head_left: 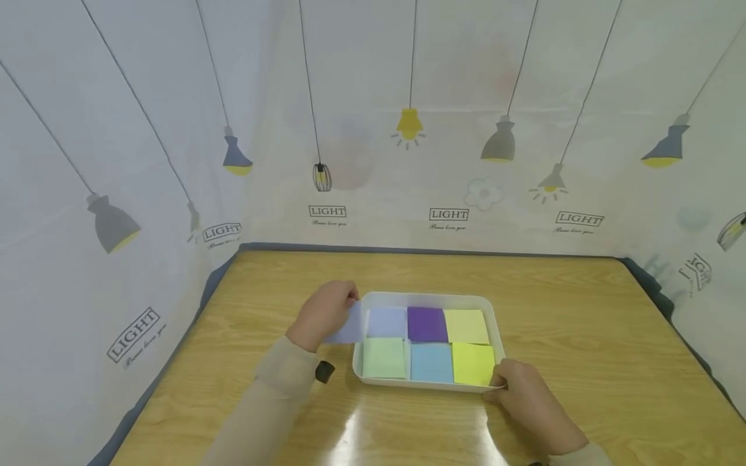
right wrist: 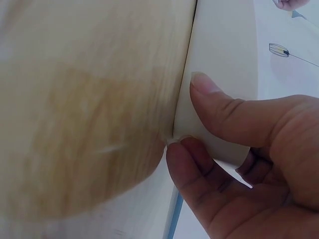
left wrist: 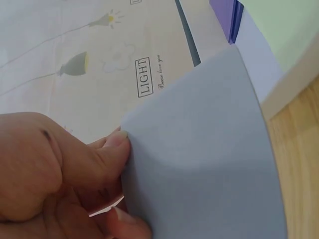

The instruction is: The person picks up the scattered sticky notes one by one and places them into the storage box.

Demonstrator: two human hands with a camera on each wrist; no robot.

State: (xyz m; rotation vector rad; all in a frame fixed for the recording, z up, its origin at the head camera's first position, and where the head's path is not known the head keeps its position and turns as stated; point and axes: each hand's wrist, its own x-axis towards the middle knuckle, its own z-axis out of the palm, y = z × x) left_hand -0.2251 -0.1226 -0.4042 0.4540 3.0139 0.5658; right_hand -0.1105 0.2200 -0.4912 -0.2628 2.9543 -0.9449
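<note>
My left hand [head_left: 324, 313] pinches the edge of a pale lavender paper square [left wrist: 204, 144] between thumb and fingers, just off the left end of a white tray [head_left: 428, 301]. The left wrist view shows the paper tilted and slightly bent. At the tray's near right corner, my right hand [head_left: 527, 395] grips the wall with thumb outside and fingertips at the bottom edge. In the tray lie paper squares in two rows: lavender [head_left: 386, 322], purple [head_left: 427, 324] and pale yellow [head_left: 467, 326] behind; mint green [head_left: 384, 358], blue [head_left: 431, 362] and bright yellow [head_left: 473, 364] in front.
The tray stands on a wood-grain table [head_left: 280, 272]. A small black piece [head_left: 324, 371] shows beside the left sleeve. White sheeting [head_left: 373, 239] printed with hanging lamps closes off the back and both sides of the table.
</note>
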